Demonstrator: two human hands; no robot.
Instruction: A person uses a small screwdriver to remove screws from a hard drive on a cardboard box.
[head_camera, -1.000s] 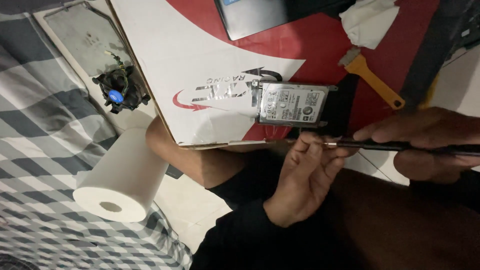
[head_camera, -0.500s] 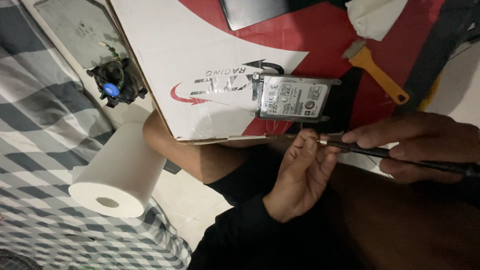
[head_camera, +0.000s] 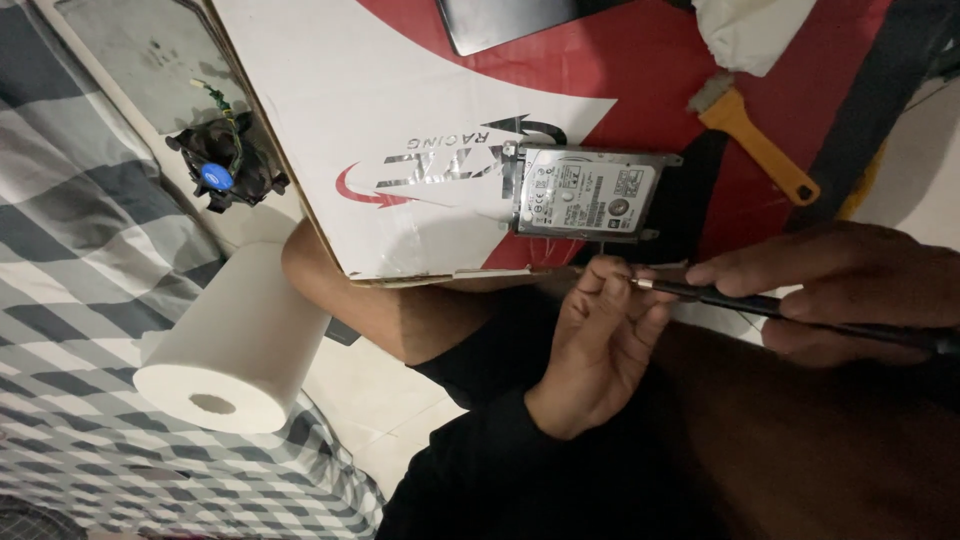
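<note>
**Screwdriver tip pinched between two hands below a hard drive**

Fingertips of the left hand (head_camera: 600, 340) are closed around the metal tip of a slim black screwdriver (head_camera: 760, 305); whether anything small is pinched there cannot be told. The shaft is gripped by the right hand (head_camera: 850, 290), curled around it, and is held nearly level, its tip pointing left. Both hands are held just below the front edge of a red and white board (head_camera: 400, 110), which is laid over the person's bare knee (head_camera: 380, 310).

Just above the left hand, a silver hard drive (head_camera: 585, 192) is seen lying flat on the board, label up, near its front edge. Further right on the board, a scraper with an orange handle (head_camera: 760, 145) is laid at a slant, and crumpled white cloth (head_camera: 750, 30) is seen at the top edge. A dark flat panel (head_camera: 510, 20) is partly visible at the top.

Left of the knee, a white paper roll (head_camera: 235, 350) is laid on its side beside a checked blanket (head_camera: 70, 250), with a small black fan (head_camera: 225, 170) above it.
</note>
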